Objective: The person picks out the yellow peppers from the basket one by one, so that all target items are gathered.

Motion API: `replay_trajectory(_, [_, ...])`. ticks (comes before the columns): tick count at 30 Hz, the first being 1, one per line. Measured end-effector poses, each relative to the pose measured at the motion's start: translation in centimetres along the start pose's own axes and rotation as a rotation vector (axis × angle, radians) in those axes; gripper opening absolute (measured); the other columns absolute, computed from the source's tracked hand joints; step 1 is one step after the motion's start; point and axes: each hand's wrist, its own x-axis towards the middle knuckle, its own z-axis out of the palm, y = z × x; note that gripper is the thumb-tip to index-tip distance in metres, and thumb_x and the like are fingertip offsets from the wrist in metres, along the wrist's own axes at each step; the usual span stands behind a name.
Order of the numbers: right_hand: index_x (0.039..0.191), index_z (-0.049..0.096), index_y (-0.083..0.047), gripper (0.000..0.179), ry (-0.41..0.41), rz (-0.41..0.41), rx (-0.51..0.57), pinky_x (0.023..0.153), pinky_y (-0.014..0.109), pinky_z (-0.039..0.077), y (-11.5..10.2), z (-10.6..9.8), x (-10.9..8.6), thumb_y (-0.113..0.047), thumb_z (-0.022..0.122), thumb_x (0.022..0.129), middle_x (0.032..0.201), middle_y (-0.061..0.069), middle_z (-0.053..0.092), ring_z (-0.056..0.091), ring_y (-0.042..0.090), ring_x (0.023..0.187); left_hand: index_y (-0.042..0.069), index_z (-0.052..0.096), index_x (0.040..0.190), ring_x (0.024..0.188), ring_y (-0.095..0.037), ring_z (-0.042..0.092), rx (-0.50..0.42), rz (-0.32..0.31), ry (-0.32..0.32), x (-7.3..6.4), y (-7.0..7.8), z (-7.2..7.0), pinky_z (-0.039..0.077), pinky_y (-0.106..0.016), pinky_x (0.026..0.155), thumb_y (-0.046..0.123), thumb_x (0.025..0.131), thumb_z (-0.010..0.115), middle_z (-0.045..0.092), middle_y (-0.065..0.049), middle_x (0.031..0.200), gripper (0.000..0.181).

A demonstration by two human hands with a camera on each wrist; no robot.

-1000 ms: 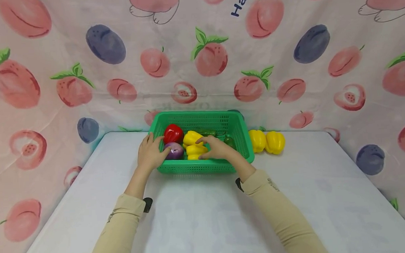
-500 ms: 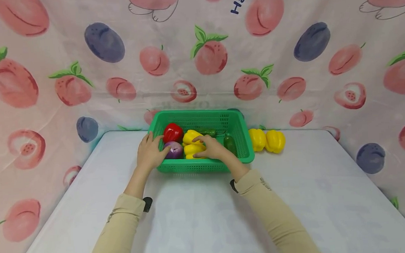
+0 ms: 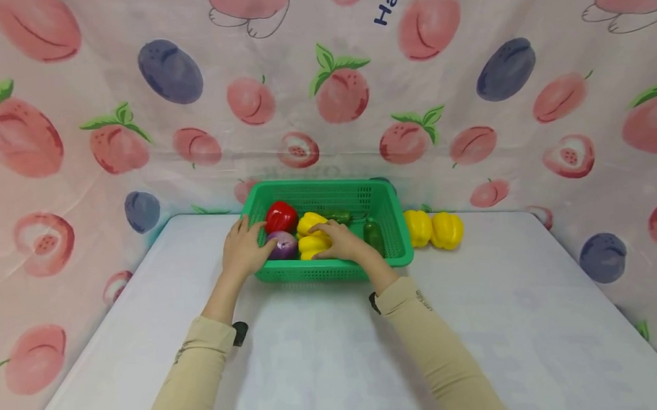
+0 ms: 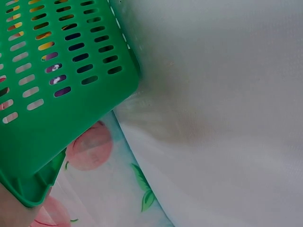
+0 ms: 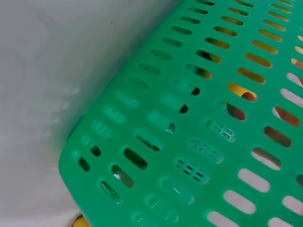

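Note:
The green plastic basket (image 3: 332, 270) stands at the back of the white table. My left hand (image 3: 244, 246) rests at its left rim, relaxed fingers spread; the thumb overlaps a round purple eggplant (image 3: 283, 246) and the index fingertip lies right by a red bell pepper (image 3: 281, 217). My right hand (image 3: 344, 242) reaches over the front rim and grips a yellow bell pepper (image 3: 313, 246) from its right side. Behind that sits another yellow bell pepper (image 3: 309, 223). The left wrist view shows the basket's slotted wall (image 4: 61, 71); the right wrist view shows slotted wall (image 5: 189, 118) too.
Cucumber-like green vegetables lie in the basket, one at the back (image 3: 339, 217) and one at the right (image 3: 373, 237). Outside, right of the basket, two yellow bell peppers (image 3: 446, 230) sit side by side. A fruit-print cloth (image 3: 299, 64) hangs close behind.
My right hand has shifted a little left with the yellow bell pepper, baring more of the green vegetable at the right. My left hand has stayed in place.

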Motion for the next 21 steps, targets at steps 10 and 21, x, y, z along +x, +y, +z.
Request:
replay_trajectory(10, [0.131,0.049,-0.010,0.054,-0.023,0.016,0.035,0.100,0.049,0.043,0.16,0.26,0.43,-0.022,0.072,0.084,0.134,0.021,0.042,0.040,0.036,0.118,0.006,0.042,0.140,0.141,-0.045,0.014,-0.012,-0.005,-0.003,-0.11,0.02,-0.13,0.014,-0.059,0.115,0.042,0.093,0.047,0.017,-0.028,0.153,0.060])
replay_trajectory(21, [0.137,0.043,-0.008,0.058,-0.091,0.026,0.014,0.103,0.049,0.040,0.28,0.14,0.69,-0.010,0.068,0.085,0.142,0.020,0.037,0.037,0.038,0.121,0.007,0.042,0.140,0.141,-0.045,0.014,-0.012,-0.004,-0.002,-0.08,0.01,-0.15,0.014,-0.058,0.115,0.043,0.093,0.047,0.017,-0.028,0.153,0.060])
